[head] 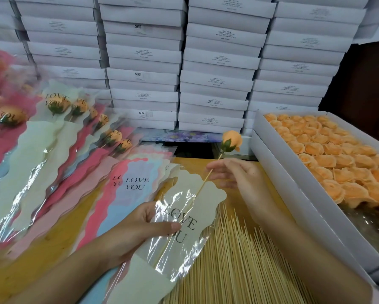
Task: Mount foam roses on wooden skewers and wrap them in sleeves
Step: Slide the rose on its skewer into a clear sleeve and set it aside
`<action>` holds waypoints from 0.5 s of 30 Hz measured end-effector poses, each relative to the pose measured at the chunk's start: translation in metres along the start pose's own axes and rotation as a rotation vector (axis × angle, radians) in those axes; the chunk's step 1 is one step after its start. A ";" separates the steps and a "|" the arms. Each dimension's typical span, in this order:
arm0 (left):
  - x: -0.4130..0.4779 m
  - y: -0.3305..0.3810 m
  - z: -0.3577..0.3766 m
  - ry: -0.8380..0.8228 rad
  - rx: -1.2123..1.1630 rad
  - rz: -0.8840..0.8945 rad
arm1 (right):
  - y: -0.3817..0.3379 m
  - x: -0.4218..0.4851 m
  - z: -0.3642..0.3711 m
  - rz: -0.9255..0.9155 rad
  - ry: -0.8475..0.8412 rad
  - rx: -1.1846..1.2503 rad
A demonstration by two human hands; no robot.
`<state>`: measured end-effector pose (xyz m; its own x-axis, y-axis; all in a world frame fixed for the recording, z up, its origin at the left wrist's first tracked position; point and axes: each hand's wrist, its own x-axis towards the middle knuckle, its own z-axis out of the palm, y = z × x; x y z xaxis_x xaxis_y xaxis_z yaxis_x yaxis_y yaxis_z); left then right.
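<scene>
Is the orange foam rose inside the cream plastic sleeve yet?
Out: the orange foam rose stands above the cream sleeve; only its wooden skewer runs inside.

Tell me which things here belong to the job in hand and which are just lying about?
In use: rose, skewer, cream sleeve, left hand, right hand.
Lying about: spare skewers, tray of roses, spare sleeves, wrapped roses, stacked boxes.
</scene>
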<state>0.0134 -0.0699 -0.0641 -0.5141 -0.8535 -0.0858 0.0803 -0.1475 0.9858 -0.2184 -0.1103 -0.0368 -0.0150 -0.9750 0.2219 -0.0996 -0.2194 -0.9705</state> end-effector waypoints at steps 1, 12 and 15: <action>0.000 0.000 0.000 0.009 -0.005 0.008 | 0.000 0.001 0.000 0.026 0.018 0.064; -0.003 -0.007 -0.004 0.099 0.007 -0.088 | 0.002 0.006 -0.014 0.042 0.341 0.305; -0.005 -0.004 0.000 0.110 0.006 -0.081 | 0.005 0.006 -0.014 0.027 0.340 0.243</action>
<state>0.0159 -0.0651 -0.0678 -0.4223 -0.8884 -0.1798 0.0373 -0.2152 0.9759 -0.2328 -0.1171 -0.0389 -0.3464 -0.9217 0.1746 0.1420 -0.2355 -0.9615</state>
